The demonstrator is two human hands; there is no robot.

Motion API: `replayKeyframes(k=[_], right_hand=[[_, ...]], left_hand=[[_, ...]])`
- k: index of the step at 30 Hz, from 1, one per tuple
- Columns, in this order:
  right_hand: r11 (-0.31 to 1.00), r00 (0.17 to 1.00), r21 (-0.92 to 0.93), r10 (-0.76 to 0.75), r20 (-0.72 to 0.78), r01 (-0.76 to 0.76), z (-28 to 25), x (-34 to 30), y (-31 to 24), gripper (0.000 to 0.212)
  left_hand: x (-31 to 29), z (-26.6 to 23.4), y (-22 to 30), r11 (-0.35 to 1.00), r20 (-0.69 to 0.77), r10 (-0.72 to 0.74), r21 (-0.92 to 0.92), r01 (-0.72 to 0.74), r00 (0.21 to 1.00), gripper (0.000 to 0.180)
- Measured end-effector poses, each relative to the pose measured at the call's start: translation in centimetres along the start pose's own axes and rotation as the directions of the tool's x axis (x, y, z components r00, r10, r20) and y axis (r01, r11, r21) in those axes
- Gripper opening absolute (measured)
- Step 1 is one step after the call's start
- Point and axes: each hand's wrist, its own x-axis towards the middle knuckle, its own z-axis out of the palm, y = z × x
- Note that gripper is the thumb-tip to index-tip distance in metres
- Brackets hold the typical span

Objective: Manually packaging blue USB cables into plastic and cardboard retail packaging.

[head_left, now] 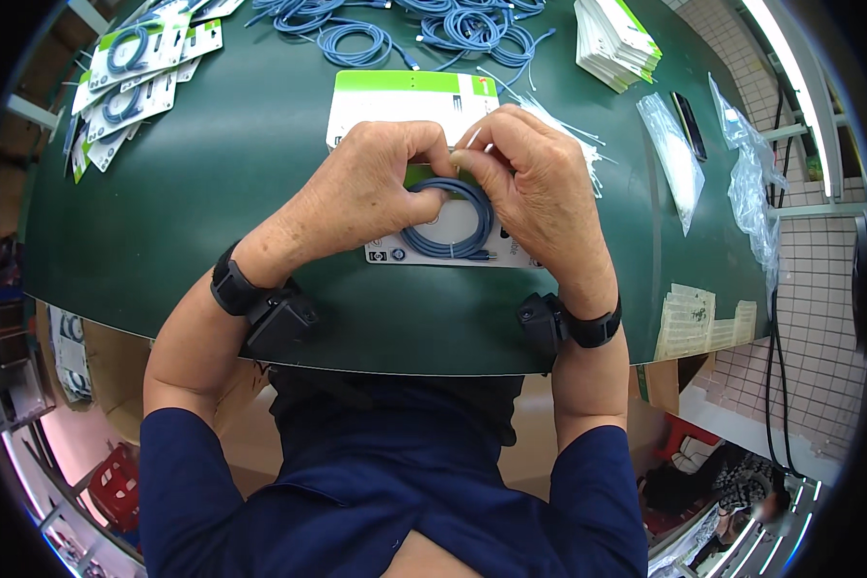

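Observation:
A coiled blue cable [486, 222] lies against a white and green packaging card [407, 252], with a thin tie round its lower side. My left hand [361, 183] is closed at the coil's upper left, thumb lying over the loops and index finger bent beside the top. Close by on the right, my right hand [547, 188] pinches a thin white cable tie [473, 138] at the top of the coil. The two hands' fingertips nearly meet there. The tie's far end is hidden among my fingers. Behind the hands lies another white and green card [376, 101].
Several coiled blue cables [356, 43] sit at the back. Carded cables [125, 101] pile up at the far left. Loose white cable ties [573, 144] lie right of my hands, near a stack of cards [612, 43], a clear bag [672, 159] and a black pen-like object [689, 125].

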Motion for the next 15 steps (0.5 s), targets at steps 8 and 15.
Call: replayKeyframes(k=[8,15], right_hand=[[0.989,0.993,-0.136,-0.068,-0.101,0.054,1.1,0.0,0.1,0.012],[0.977,0.988,-0.209,-0.066,-0.142,0.035,1.4,-0.2,0.3,0.013]], left_hand=[[-0.1,0.3,0.1,0.999,0.002,-0.022,-0.029,0.022,1.0,0.017],[-0.2,0.6,0.1,1.0,-0.002,-0.004,-0.028,0.004,1.0,0.018]])
